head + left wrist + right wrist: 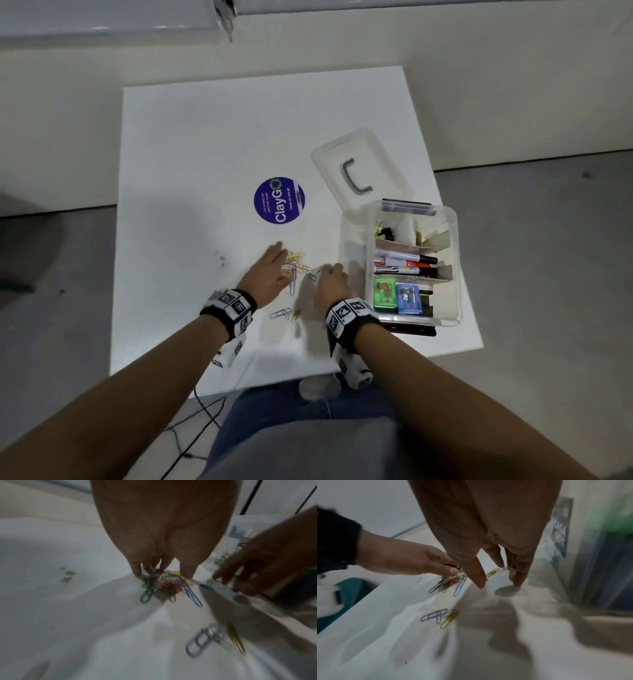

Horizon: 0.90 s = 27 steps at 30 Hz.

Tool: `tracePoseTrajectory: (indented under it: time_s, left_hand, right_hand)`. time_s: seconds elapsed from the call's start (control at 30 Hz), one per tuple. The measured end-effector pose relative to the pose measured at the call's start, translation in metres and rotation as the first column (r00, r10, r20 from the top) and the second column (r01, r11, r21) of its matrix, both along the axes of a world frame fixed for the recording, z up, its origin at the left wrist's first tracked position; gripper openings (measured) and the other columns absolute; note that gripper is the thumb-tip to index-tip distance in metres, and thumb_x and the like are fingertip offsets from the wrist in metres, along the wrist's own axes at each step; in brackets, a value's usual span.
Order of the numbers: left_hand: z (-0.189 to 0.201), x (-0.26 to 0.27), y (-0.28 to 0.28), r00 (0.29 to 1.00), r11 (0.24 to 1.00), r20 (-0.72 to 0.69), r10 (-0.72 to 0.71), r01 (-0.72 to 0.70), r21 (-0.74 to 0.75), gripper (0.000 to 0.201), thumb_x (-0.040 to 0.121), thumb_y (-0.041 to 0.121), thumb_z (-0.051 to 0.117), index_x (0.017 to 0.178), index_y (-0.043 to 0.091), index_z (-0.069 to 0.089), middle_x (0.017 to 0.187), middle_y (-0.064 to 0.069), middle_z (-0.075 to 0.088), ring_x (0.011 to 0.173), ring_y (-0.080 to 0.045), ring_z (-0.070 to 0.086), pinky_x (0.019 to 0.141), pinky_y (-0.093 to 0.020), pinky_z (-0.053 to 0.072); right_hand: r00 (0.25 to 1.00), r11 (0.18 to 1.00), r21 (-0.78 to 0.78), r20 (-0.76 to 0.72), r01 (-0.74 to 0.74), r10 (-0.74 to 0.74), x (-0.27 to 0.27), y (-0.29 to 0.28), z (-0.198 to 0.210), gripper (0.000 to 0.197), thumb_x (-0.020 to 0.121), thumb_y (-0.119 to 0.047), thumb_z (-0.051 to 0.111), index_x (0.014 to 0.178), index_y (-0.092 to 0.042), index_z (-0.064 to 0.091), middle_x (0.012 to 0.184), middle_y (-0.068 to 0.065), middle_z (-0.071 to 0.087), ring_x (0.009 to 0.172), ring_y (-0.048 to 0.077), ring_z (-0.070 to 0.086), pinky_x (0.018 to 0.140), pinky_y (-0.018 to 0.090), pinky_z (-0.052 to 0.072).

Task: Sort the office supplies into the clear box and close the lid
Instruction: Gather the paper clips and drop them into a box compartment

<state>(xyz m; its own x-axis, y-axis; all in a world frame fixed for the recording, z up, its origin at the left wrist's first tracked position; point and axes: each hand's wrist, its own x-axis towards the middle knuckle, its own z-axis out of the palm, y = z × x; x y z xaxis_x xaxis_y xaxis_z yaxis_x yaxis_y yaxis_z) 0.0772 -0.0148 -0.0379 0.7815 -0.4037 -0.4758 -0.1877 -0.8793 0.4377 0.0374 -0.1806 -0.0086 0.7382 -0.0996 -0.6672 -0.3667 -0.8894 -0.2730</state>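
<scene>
Progress: clear plastic box (452,260) is sitting open at the right of the white table (191,164), already holding markers (404,262), a green case (385,294), a blue case (408,298) and dark clips in the far compartment; I judge most of the sorting done.
Remaining: coloured paper clips (295,265) are lying in a loose pile on the table left of the box, with a few silver and yellow paper clips (284,313) lying nearer; these are waiting to go in.
Lid: clear lid with a grey handle (359,171) is lying flat on the table just beyond the box, so closing is not yet done.
Left hand (270,274): fingers are curling down and pinching clips from the pile, as the right wrist view shows.
Right hand (330,279): fingers are reaching down to the table beside the pile; whether they are gripping a clip I cannot tell.
Writing: round blue sticker (279,200) is reading "ClayGo"; its smaller lines are too small to read surely.
</scene>
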Motion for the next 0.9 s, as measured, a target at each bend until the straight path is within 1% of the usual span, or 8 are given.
tracePoseTrajectory:
  time_s: [0.07, 0.17, 0.27, 0.4, 0.5, 0.63, 0.8, 0.9]
  left_hand:
    - [-0.005, -0.018, 0.01, 0.999, 0.998, 0.046, 0.01, -0.007, -0.061, 0.079, 0.088, 0.034, 0.066, 0.152, 0.009, 0.025, 0.162, -0.01, 0.014, 0.149, -0.025, 0.016, 0.119, -0.043, 0.025]
    - [-0.005, -0.028, 0.018, 0.972, 0.982, 0.14, 0.187, -0.182, -0.049, 0.096, 0.072, 0.039, 0.08, 0.15, 0.016, 0.029, 0.152, -0.013, 0.029, 0.139, -0.029, 0.03, 0.111, -0.045, 0.035]
    - [0.0, -0.02, 0.013, 0.958, 0.97, 0.159, 0.238, -0.242, 0.003, 0.083, 0.07, 0.033, 0.082, 0.14, 0.016, 0.04, 0.133, -0.012, 0.04, 0.122, -0.029, 0.041, 0.1, -0.038, 0.04]
    - [-0.002, -0.01, 0.01, 0.97, 0.972, 0.095, 0.224, -0.215, -0.098, 0.043, 0.078, 0.009, 0.072, 0.117, 0.012, 0.054, 0.113, -0.013, 0.05, 0.102, -0.031, 0.053, 0.09, -0.036, 0.046]
    - [-0.001, -0.008, 0.016, 0.973, 0.975, 0.1, 0.208, -0.197, -0.105, 0.022, 0.083, 0.003, 0.059, 0.103, 0.009, 0.057, 0.102, -0.012, 0.052, 0.089, -0.029, 0.054, 0.081, -0.038, 0.048]
    - [0.002, -0.005, 0.028, 0.96, 0.957, 0.08, 0.269, -0.256, -0.138, 0.016, 0.085, 0.001, 0.056, 0.097, 0.011, 0.059, 0.09, -0.006, 0.055, 0.082, -0.024, 0.056, 0.076, -0.033, 0.047]
    - [0.018, 0.0, 0.037, 0.919, 0.899, 0.05, 0.392, -0.372, -0.23, 0.017, 0.083, -0.001, 0.059, 0.092, 0.013, 0.061, 0.086, -0.006, 0.06, 0.077, -0.019, 0.057, 0.069, -0.021, 0.041]
    - [0.042, 0.004, 0.031, 0.886, 0.836, 0.01, 0.464, -0.433, -0.338, 0.015, 0.084, 0.0, 0.062, 0.094, 0.012, 0.063, 0.089, -0.005, 0.064, 0.073, -0.008, 0.057, 0.065, -0.01, 0.042]
  right_hand:
    - [0.999, 0.997, 0.079, 0.03, -0.022, 0.02, 0.003, 0.01, -0.005, 0.07, 0.086, -0.008, 0.059, 0.146, -0.002, 0.022, 0.142, 0.019, 0.028, 0.131, 0.035, 0.035, 0.104, 0.04, 0.041]
    - [0.992, 0.991, 0.111, 0.106, -0.077, 0.066, 0.011, 0.022, -0.011, 0.095, 0.078, -0.025, 0.07, 0.152, -0.022, 0.011, 0.144, 0.016, 0.025, 0.13, 0.035, 0.032, 0.1, 0.047, 0.045]
    - [0.971, 0.982, 0.051, 0.166, -0.183, 0.172, 0.023, 0.03, -0.015, 0.075, 0.08, -0.018, 0.064, 0.145, -0.029, 0.028, 0.138, 0.014, 0.029, 0.12, 0.036, 0.04, 0.09, 0.044, 0.049]
    - [0.96, 0.972, 0.042, 0.17, -0.233, 0.223, 0.031, 0.036, -0.009, 0.046, 0.087, -0.02, 0.059, 0.13, -0.016, 0.043, 0.129, 0.016, 0.038, 0.115, 0.035, 0.045, 0.084, 0.045, 0.049]
    - [0.966, 0.977, 0.023, 0.155, -0.213, 0.207, 0.03, 0.035, -0.006, 0.037, 0.091, -0.02, 0.055, 0.125, -0.009, 0.046, 0.125, 0.017, 0.043, 0.111, 0.037, 0.051, 0.084, 0.043, 0.047]
    - [0.977, 0.988, 0.038, 0.159, -0.151, 0.143, 0.029, 0.027, -0.004, 0.033, 0.086, 0.001, 0.048, 0.119, -0.004, 0.053, 0.123, 0.017, 0.048, 0.1, 0.039, 0.06, 0.085, 0.039, 0.048]
    - [0.971, 0.994, 0.111, 0.235, 0.011, -0.037, 0.029, 0.016, 0.007, 0.027, 0.088, 0.003, 0.043, 0.106, -0.008, 0.062, 0.112, 0.012, 0.058, 0.101, 0.031, 0.059, 0.082, 0.033, 0.045]
    - [0.939, 0.976, 0.206, 0.318, 0.068, -0.132, 0.03, 0.007, 0.023, 0.023, 0.089, -0.001, 0.048, 0.098, -0.01, 0.066, 0.107, 0.01, 0.064, 0.098, 0.026, 0.061, 0.085, 0.034, 0.051]
